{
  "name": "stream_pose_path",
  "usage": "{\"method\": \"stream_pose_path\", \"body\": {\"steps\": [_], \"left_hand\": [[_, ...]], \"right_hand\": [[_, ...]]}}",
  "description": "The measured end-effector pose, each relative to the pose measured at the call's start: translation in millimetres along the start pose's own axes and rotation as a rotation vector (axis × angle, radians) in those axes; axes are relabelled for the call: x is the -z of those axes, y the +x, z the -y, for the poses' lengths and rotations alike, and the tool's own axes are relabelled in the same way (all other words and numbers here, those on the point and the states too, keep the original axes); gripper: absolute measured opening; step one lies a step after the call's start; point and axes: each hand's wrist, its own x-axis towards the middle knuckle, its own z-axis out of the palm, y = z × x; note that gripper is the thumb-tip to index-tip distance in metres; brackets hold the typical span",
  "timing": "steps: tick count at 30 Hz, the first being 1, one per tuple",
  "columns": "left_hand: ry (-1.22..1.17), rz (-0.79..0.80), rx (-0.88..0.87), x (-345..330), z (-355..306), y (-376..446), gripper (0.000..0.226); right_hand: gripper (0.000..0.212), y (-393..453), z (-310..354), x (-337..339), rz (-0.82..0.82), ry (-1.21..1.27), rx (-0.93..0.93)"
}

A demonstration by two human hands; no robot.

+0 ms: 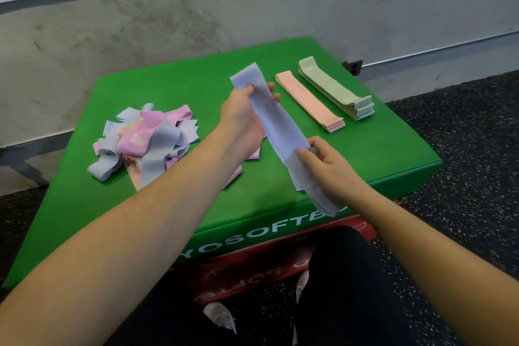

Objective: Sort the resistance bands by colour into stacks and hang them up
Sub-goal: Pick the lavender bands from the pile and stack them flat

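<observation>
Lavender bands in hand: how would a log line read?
held: lavender bands | left hand, right hand: pinching | stacked: peach, green | unsorted pile

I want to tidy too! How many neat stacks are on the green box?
2: a pink stack and a green stack, side by side at the box's right end.

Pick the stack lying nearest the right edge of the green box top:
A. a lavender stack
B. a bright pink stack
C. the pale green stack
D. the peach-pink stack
C: the pale green stack lies farthest right on the green box, with the peach-pink stack just to its left; the lavender bands are held in both hands, not stacked.
</observation>
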Motion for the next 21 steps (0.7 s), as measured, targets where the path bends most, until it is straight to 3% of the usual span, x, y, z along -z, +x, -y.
{"method": "stream_pose_path", "body": {"steps": [3,7,12,17,21], "left_hand": [[-0.035,-0.037,-0.005,0,-3,17,0.027],[0.025,-0.086,-0.016,3,-4,42,0.033],[0.131,-0.104,-0.038,-2,0,75,0.032],[0.18,-0.149,-0.063,-4,7,114,0.035],[0.285,-0.173,-0.056,-6,14,135,0.032]], "right_hand": [[0.002,2,-7,7,0.089,-0.01,-0.072],[0.026,6,-18,14,0.009,-0.082,-0.031],[0.026,10,-30,19,-0.06,-0.152,-0.064],[0.018,15,-35,26,-0.016,0.146,-0.149],[0.013,20,-36,38,0.043,0.163,-0.127]]}}
